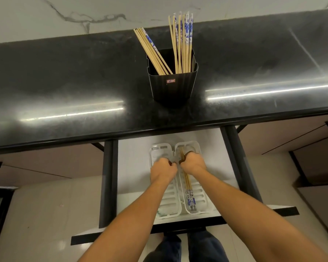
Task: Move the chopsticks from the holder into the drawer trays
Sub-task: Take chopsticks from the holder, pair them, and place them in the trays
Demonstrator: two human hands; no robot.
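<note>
**Q:** Entry one: the hands?

**A:** Right hand (193,164): my fingers are curled round a bundle of chopsticks (188,186), gripped toward its plain wooden end and held low in the right tray (202,195). Left hand (164,169): knuckles up, fingers curled under. It sits over the far half of the left tray (169,203), close beside the right hand. I cannot tell whether it pinches anything, because the fingers hide it.

**Q:** Entry two: the stock?

**A:** The bundle lies lengthwise in the right tray, with its blue-and-white patterned ends toward me. I see no chopsticks in the uncovered part of the left tray. Both trays sit side by side in the open drawer (133,167). The black holder (171,86) stands on the dark countertop (64,82) above. It holds a leaning bunch (151,52) at its left and an upright bunch (182,42) at its right. By my reckoning most of the stock is yet to be moved.

**Q:** Entry three: how to handle the step in hand?

**A:** I judge this is the setting-down.
- Keep the sticks parallel to the tray's long walls.
- Lower them until they rest flat on the slotted floor, and only then slacken the grip.
- Open the fingers gently so no stick rolls or ends up bridging the wall between the trays.
- Use the left hand to square any stray tips.
- Lift the right hand straight up so it drags nothing along.
</note>
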